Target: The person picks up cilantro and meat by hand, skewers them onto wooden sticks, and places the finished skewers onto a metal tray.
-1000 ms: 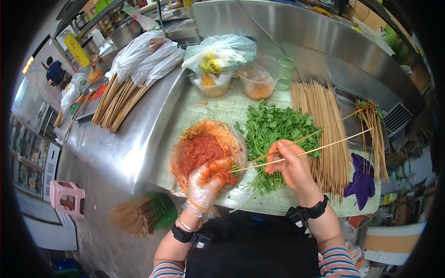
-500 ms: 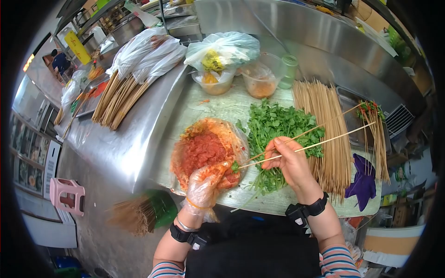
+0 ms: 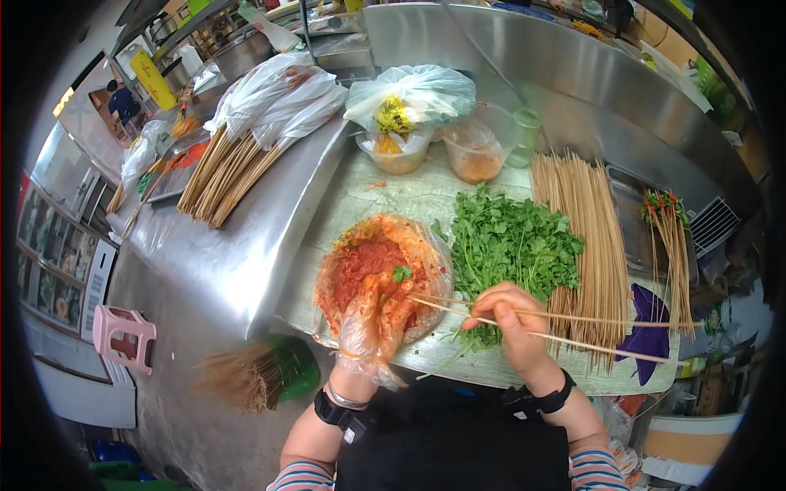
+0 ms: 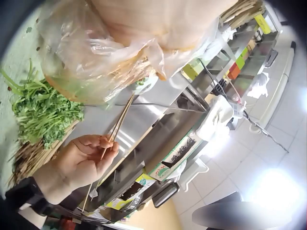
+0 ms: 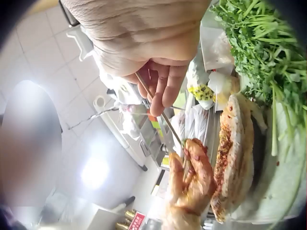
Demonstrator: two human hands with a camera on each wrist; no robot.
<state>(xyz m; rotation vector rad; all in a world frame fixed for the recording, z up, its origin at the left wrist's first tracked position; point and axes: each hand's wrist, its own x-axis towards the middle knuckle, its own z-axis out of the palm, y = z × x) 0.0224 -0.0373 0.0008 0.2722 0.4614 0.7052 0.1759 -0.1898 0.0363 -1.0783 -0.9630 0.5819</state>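
In the head view, the plastic-gloved left hand (image 3: 377, 315) is over a plastic-lined bowl (image 3: 442, 282) of red paste (image 3: 360, 266). Its smeared fingers curl around the tips of two thin skewers (image 3: 610, 349), clearer in the right wrist view, where the gloved hand (image 5: 192, 184) is beside the bowl's edge. A green leaf (image 3: 401, 273) lies beyond these fingers, at the paste. The bare right hand (image 3: 514, 327) pinches the skewers between thumb and fingers, over the near edge of the leafy greens (image 3: 516, 241). Paste under the glove is hidden.
Many loose skewers (image 3: 594, 245) lie right of the greens, beside a metal tray (image 3: 629, 217) and purple cloth (image 3: 647, 327). Filled skewers (image 3: 671, 237) rest further right. Behind stand plastic tubs (image 3: 401, 162) and a green jar (image 3: 524, 139). Bagged skewers (image 3: 233, 176) lie on the steel counter at left.
The skewers' far ends have swung from upper right toward the lower right. The leaf, earlier at the skewer tips, is now further up and left, at the paste. The head view has shifted slightly.
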